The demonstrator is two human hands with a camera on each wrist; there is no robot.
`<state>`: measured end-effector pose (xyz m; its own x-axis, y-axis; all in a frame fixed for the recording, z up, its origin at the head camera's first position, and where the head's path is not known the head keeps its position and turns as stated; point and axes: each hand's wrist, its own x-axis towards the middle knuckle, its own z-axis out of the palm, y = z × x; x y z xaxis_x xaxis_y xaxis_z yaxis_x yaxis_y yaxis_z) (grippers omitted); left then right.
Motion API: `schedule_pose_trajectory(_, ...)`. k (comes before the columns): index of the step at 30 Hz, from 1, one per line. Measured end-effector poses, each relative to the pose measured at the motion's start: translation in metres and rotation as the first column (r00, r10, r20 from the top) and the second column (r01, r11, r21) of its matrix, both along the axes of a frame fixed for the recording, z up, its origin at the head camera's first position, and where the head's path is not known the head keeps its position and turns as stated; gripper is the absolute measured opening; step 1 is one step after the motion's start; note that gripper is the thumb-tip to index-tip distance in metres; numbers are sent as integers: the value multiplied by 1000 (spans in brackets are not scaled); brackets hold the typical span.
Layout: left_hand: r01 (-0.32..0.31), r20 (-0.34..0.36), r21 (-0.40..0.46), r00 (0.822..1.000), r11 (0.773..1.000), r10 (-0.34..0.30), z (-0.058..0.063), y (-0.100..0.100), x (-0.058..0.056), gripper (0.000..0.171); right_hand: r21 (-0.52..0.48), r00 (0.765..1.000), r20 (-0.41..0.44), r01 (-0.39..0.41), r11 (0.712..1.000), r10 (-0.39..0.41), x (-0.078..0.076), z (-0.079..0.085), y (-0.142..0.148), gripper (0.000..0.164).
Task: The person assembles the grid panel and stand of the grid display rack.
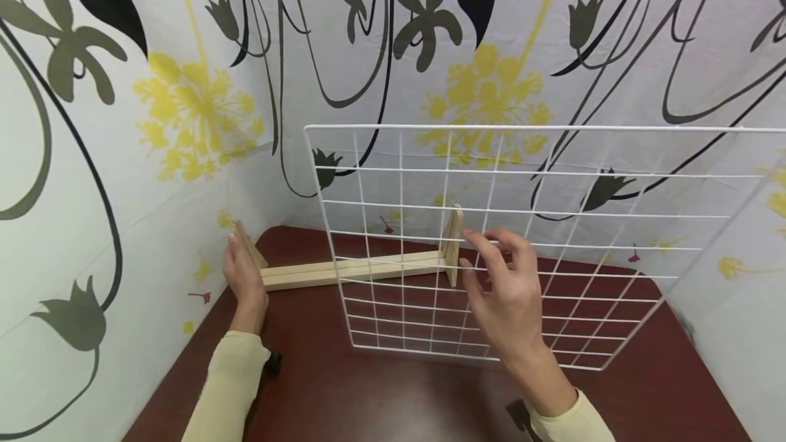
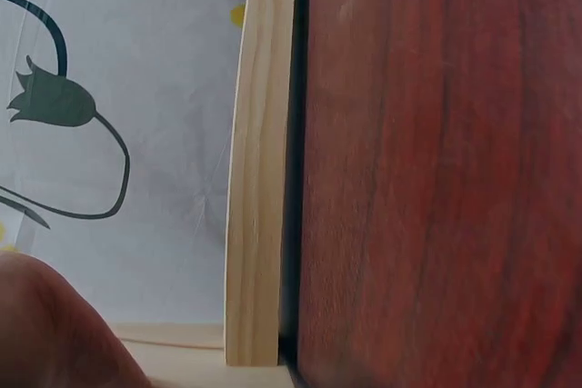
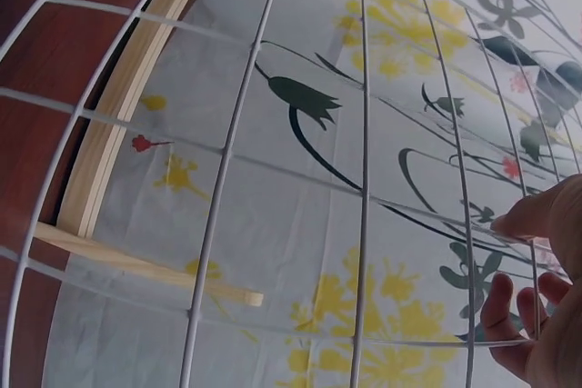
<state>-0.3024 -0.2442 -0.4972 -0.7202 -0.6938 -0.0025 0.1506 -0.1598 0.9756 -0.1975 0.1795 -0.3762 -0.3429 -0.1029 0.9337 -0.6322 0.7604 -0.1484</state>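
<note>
A white wire grid panel (image 1: pixel 424 234) stands upright and tilted in front of me. My right hand (image 1: pixel 506 292) grips its wires near the middle, fingers curled at the mesh; the right wrist view shows the fingers (image 3: pixel 500 302) among the wires. Behind the panel lies a pale wooden stand: a long bar (image 1: pixel 362 269) with an end piece (image 1: pixel 453 244) at its right and another end piece (image 1: pixel 248 245) at its left. My left hand (image 1: pixel 245 278) holds that left end piece. In the left wrist view the bar (image 2: pixel 259 152) runs beside a knuckle.
All this is on a dark red-brown table (image 1: pixel 368 401). A white fabric backdrop (image 1: pixel 344 26) with printed flowers encloses the back and both sides. The panel's right part stretches toward the right-hand backdrop. A dark strap piece (image 1: pixel 273 362) shows at the left wrist.
</note>
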Motion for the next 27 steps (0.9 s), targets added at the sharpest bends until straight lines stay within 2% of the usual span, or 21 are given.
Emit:
schedule_pose_trajectory(6,-35,11,-34,999,999,35,-4,-2,-5,70,0,1000,-6,4,1000,-4,-1,-3,-1,52)
schedule_pose_trajectory(13,-104,11,-45,994,994,105,-11,-3,-7,65,-12,1000,-13,8,1000,-8,0,-6,-1,49)
schedule_pose_trajectory(20,-186,-8,-24,983,982,186,-11,8,-16,63,-34,1000,-23,18,999,-19,1,-4,1,53)
schedule_pose_trajectory(23,-179,-6,-14,984,984,179,-12,15,-21,66,-39,1000,-25,16,999,-17,2,-4,2,54)
schedule_pose_trajectory(27,-128,-2,-16,992,992,128,-13,26,-26,70,-51,1000,-21,13,999,-15,2,-5,3,54)
